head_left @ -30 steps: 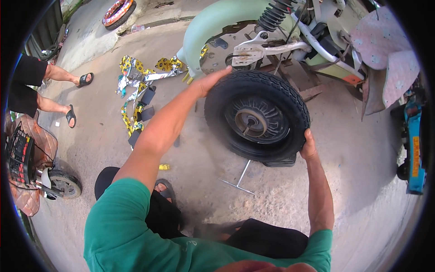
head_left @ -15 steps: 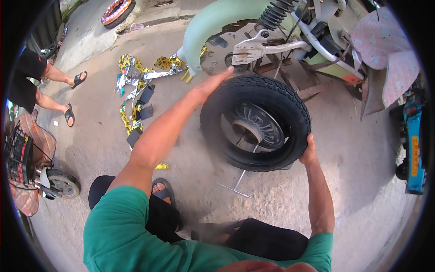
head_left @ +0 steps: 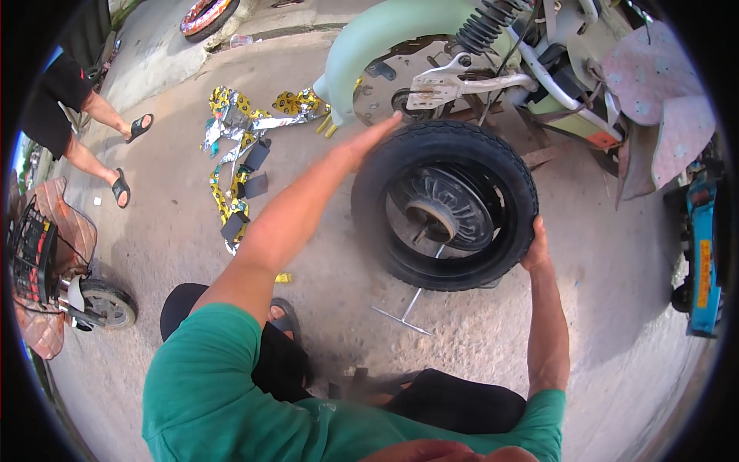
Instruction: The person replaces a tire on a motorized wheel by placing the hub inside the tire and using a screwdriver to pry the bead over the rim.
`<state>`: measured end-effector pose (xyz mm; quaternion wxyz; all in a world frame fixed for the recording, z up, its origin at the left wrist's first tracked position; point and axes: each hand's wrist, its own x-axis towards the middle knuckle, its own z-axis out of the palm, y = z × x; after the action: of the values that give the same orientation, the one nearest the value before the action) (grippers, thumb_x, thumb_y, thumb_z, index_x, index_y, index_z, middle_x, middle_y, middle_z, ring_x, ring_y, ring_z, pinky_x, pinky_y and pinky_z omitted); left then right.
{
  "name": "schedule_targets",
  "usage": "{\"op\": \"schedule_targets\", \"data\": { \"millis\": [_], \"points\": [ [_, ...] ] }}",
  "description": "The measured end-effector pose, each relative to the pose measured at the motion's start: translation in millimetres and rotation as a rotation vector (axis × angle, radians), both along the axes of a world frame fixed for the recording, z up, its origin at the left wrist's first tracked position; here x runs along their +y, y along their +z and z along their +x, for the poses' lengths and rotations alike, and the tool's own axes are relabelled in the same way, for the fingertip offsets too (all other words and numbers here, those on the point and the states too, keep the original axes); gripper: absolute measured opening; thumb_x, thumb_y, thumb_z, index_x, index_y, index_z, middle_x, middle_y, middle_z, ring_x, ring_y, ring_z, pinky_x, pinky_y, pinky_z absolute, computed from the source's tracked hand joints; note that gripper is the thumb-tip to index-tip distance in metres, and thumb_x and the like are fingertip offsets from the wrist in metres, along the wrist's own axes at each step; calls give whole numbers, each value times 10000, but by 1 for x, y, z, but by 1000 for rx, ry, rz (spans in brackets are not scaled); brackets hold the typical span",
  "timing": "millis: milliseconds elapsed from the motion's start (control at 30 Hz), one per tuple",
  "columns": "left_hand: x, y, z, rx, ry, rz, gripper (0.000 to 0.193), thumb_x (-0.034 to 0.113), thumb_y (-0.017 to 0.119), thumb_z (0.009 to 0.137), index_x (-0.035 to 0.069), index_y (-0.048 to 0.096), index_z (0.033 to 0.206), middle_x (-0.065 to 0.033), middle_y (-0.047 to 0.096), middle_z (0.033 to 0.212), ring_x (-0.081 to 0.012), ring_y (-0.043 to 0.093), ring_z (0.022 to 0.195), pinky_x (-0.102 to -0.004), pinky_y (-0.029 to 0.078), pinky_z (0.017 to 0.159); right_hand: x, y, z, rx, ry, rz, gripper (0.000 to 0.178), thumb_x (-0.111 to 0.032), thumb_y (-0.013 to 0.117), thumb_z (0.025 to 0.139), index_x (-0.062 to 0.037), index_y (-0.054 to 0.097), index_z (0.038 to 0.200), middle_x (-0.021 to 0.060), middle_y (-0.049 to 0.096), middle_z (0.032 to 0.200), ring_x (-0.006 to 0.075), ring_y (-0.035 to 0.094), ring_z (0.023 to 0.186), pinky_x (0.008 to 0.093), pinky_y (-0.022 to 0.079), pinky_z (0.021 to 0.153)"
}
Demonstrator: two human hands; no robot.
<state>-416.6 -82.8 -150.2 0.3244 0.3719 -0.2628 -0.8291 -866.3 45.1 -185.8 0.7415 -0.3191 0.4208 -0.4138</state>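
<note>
A black rubber tyre [head_left: 462, 276] with a treaded outer edge is tilted in front of me, between my two hands. My left hand [head_left: 376, 140] lies along its far left edge, thumb showing and the other fingers mostly hidden. On the right side, my right hand [head_left: 536, 248] grips the tread, thumb up. Through the tyre's opening shows a dark hub motor wheel [head_left: 454, 208] with a stubby axle; a gap separates the two at the lower left. A T-handle wrench [head_left: 404, 318] lies on the ground, its shaft running under the tyre.
A pale green scooter [head_left: 346, 61] with its shock absorber [head_left: 493, 27] exposed stands beyond the tyre. Crumpled yellow and silver wrapping [head_left: 231, 115] lies left. Another person's legs [head_left: 100, 115] are at far left, above a parked scooter's wheel [head_left: 108, 304]. A blue object [head_left: 702, 254] stands right.
The tyre has shifted slightly right in the view and tilted, so more of the hub wheel shows through its opening. Both hands stay on it. The whole view has shifted a little.
</note>
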Motion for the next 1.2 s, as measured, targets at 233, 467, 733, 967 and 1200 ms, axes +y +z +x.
{"op": "schedule_targets", "data": {
  "millis": [233, 467, 733, 967, 1200],
  "points": [
    [68, -98, 12, 146, -65, -37, 678, 592, 501, 1033, 48, 557, 1435, -96, 631, 1402, -190, 619, 1219, -365, 489, 1072, 11, -14, 6, 19, -3, 27, 991, -747, 719, 791, -60, 501, 1471, 98, 645, 1358, 246, 620, 1225, 407, 501, 1067],
    [93, -116, 4, 124, -106, 16, 681, 593, 498, 1033, 49, 555, 1438, -99, 628, 1407, -194, 617, 1224, -369, 485, 1077, 1, -2, 7, 45, 23, 60, 1007, -747, 754, 753, -71, 518, 1462, 104, 653, 1348, 244, 632, 1202, 385, 512, 1048],
    [102, -119, 2, 102, -119, 18, 683, 594, 494, 1034, 49, 552, 1442, -103, 624, 1412, -199, 615, 1231, -373, 481, 1083, 1, 27, 26, 90, -86, 90, 895, -792, 597, 853, -80, 596, 1395, 110, 705, 1246, 240, 681, 1092, 403, 569, 955],
    [94, -112, 1, 109, -128, 10, 686, 595, 491, 1034, 49, 550, 1445, -107, 620, 1417, -203, 613, 1236, -376, 477, 1088, -5, 34, 18, -59, -59, 246, 916, -816, 514, 883, -58, 610, 1387, 140, 698, 1274, 281, 681, 1130, 428, 557, 998],
    [83, -106, -3, 135, -144, 7, 689, 596, 488, 1034, 49, 547, 1448, -111, 617, 1421, -207, 611, 1242, -380, 473, 1093, -15, 15, 13, -132, -10, 221, 903, -799, 550, 874, -87, 573, 1430, 132, 655, 1350, 307, 629, 1215, 452, 508, 1062]
  ]
}}
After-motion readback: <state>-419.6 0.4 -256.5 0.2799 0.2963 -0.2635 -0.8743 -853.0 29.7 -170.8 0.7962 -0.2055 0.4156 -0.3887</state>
